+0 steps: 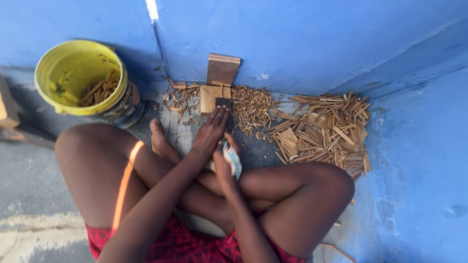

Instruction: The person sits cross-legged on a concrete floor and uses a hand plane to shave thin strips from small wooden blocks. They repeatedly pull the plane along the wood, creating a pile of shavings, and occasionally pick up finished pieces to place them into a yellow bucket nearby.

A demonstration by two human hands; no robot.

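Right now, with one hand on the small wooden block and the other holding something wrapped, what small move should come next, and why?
Probably bring the right hand with its wrapped object forward to the wooden block. The left hand already rests its fingers on the block's near edge, while the right sits behind it, apart.

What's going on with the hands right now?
Left hand flat on wood block. Right hand grips pale bundle. Wood sticks beside, nothing blocking.

My left hand rests on a small, smooth, matt block of pale brown wood. Beside it lie rough, dry brown wooden sticks; the round yellow plastic bucket looks smooth, the blue painted wall matt.
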